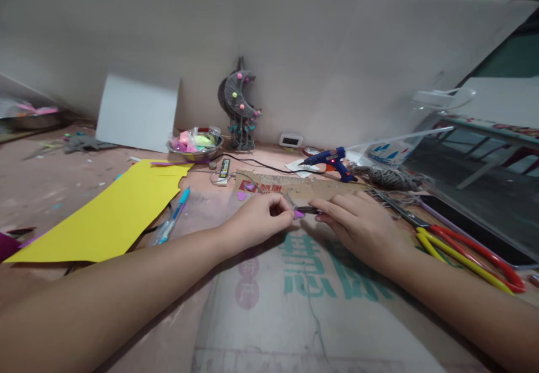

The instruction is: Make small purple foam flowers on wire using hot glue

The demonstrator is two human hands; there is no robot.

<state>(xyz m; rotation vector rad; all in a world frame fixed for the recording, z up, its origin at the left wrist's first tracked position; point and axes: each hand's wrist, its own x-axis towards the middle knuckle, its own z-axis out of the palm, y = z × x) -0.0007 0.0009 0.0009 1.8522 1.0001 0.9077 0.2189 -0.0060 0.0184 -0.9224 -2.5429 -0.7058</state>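
Note:
My left hand [263,215] is closed in a pinch at a small purple piece [298,215], which looks like foam or paper. My right hand [362,224] grips a thin dark metal tool [310,210], its narrow tip touching or just behind that piece. Whether the tool is tweezers or small scissors I cannot tell, as the fingers cover most of it. Both hands are over a printed cardboard sheet [269,317]. Small purple cut-outs [241,196] lie by the left hand, and a loose grey thread [315,319] crosses the cardboard.
Yellow paper [105,210] and a blue pen [177,213] lie left. Behind are a bowl of colourful clay packs [196,145], a grey moon ornament [240,100] and a blue glue gun [330,162]. Right are grey yarn [389,176], red-and-yellow-handled scissors [467,249] and a phone [475,230].

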